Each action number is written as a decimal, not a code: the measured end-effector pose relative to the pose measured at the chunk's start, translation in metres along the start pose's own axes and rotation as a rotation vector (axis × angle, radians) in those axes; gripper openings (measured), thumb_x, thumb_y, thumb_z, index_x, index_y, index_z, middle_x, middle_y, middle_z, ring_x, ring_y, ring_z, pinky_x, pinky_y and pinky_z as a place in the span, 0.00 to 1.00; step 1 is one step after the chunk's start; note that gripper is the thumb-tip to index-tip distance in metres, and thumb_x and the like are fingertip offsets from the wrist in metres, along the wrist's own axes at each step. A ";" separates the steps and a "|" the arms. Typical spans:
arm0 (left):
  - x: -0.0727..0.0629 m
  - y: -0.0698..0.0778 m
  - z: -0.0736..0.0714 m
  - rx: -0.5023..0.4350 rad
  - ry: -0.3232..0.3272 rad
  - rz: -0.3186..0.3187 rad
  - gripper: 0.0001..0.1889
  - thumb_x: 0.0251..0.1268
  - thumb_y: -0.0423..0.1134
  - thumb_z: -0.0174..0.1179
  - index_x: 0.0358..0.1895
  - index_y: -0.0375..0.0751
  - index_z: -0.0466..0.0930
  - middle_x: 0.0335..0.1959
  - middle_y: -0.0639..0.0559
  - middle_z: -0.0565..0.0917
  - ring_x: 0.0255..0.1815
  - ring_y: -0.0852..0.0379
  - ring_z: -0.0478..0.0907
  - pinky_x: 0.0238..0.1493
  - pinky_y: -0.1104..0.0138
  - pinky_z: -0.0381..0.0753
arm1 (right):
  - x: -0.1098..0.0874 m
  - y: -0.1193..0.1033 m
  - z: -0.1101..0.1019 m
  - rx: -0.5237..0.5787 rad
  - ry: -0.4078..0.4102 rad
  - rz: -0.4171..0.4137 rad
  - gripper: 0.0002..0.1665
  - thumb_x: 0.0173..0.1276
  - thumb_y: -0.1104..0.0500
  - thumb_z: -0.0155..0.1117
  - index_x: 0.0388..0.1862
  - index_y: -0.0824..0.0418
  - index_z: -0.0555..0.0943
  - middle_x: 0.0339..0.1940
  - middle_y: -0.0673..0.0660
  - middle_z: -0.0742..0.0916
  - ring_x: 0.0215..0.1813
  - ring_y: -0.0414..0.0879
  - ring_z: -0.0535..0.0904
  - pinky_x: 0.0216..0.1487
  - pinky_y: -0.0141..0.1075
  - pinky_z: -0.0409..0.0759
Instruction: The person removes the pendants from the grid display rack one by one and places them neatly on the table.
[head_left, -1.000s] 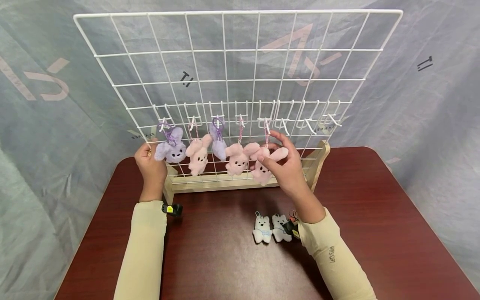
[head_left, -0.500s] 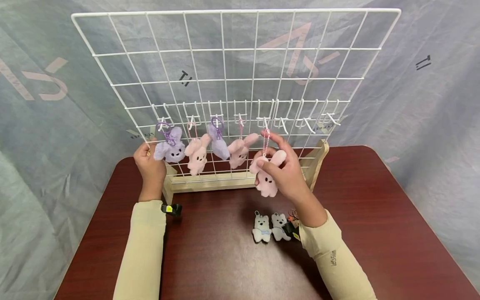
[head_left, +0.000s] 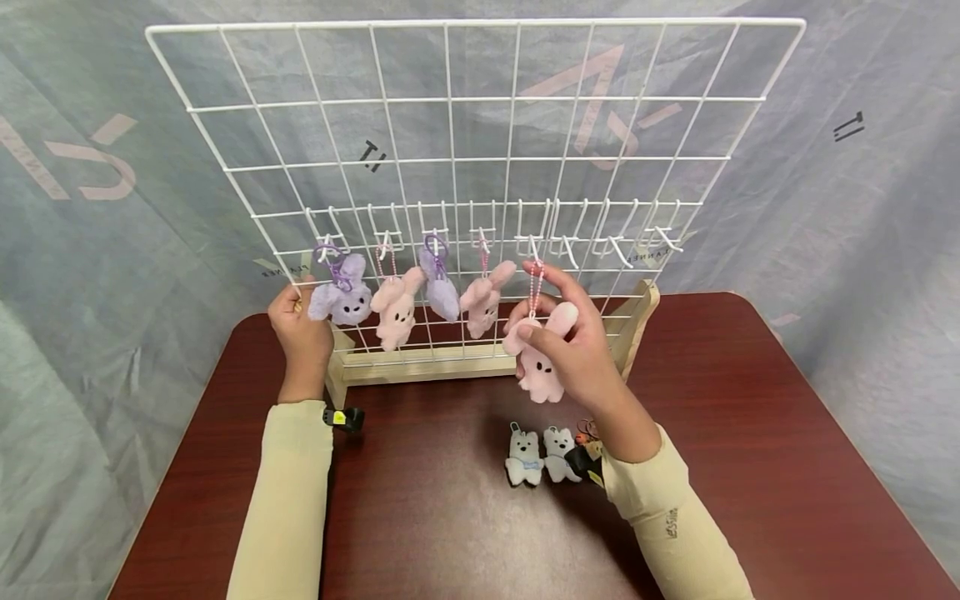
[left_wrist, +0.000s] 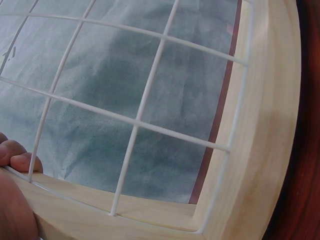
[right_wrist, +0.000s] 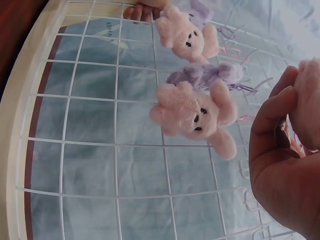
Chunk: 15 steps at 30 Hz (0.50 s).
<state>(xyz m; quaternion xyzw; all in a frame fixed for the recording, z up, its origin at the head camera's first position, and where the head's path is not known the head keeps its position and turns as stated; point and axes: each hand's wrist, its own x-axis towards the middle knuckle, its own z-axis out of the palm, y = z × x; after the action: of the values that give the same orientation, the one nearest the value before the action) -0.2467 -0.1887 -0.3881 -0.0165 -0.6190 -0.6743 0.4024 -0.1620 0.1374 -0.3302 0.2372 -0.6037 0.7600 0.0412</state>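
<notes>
My right hand [head_left: 581, 346] pinches a pink plush bunny keychain [head_left: 542, 383] between thumb and fingers. The bunny's pink bead chain [head_left: 536, 292] stretches up by the index finger to a white hook [head_left: 534, 247]; whether it loops over the hook, I cannot tell. In the right wrist view, only part of this bunny [right_wrist: 307, 105] shows at the edge. My left hand [head_left: 302, 329] grips the wooden side post [left_wrist: 85, 215] at the left end of the white wire grid rack [head_left: 480, 158]. Beside it hangs a purple bunny [head_left: 351, 302].
Pink bunnies [head_left: 397, 312], [head_left: 486, 307] and a turned purple bunny [head_left: 441, 292] hang from other hooks. Bare hooks [head_left: 617, 250] continue to the right. Two white bear keychains [head_left: 523, 458] lie on the dark red table [head_left: 420, 517], beside an orange-brown item [head_left: 588, 440] partly behind the right wrist.
My right hand has drawn the pink bunny down and toward me, leaving its chain more stretched out. The neighbouring pink bunny has swung and turned. My left hand stays in place.
</notes>
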 end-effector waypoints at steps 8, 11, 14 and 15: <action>0.000 0.002 0.001 0.010 -0.003 -0.013 0.25 0.76 0.26 0.55 0.20 0.58 0.80 0.17 0.68 0.77 0.24 0.71 0.71 0.29 0.77 0.70 | -0.003 -0.003 0.001 0.015 -0.015 -0.009 0.39 0.67 0.75 0.56 0.77 0.56 0.69 0.35 0.54 0.86 0.20 0.46 0.83 0.15 0.44 0.82; -0.001 0.002 0.000 0.010 -0.006 -0.015 0.25 0.77 0.26 0.55 0.20 0.58 0.80 0.17 0.68 0.77 0.24 0.71 0.71 0.29 0.77 0.70 | -0.003 -0.004 0.001 0.019 -0.020 -0.023 0.39 0.68 0.76 0.55 0.76 0.56 0.69 0.35 0.54 0.86 0.20 0.46 0.83 0.15 0.44 0.82; 0.000 0.002 0.000 0.009 -0.010 -0.013 0.25 0.77 0.26 0.55 0.21 0.57 0.80 0.17 0.69 0.77 0.23 0.71 0.71 0.28 0.78 0.70 | -0.003 -0.004 0.002 0.020 -0.027 -0.042 0.39 0.68 0.76 0.56 0.76 0.55 0.69 0.35 0.54 0.86 0.20 0.46 0.83 0.14 0.45 0.82; 0.000 0.002 0.000 0.011 -0.011 -0.012 0.25 0.77 0.26 0.55 0.21 0.57 0.81 0.17 0.69 0.77 0.23 0.72 0.71 0.28 0.78 0.70 | -0.003 -0.005 0.002 0.019 -0.029 -0.047 0.39 0.68 0.76 0.56 0.76 0.55 0.69 0.35 0.54 0.86 0.20 0.46 0.83 0.14 0.45 0.82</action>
<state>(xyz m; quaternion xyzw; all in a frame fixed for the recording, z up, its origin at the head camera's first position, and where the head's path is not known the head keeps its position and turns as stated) -0.2455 -0.1884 -0.3866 -0.0145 -0.6249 -0.6732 0.3951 -0.1575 0.1375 -0.3267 0.2627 -0.5910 0.7612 0.0482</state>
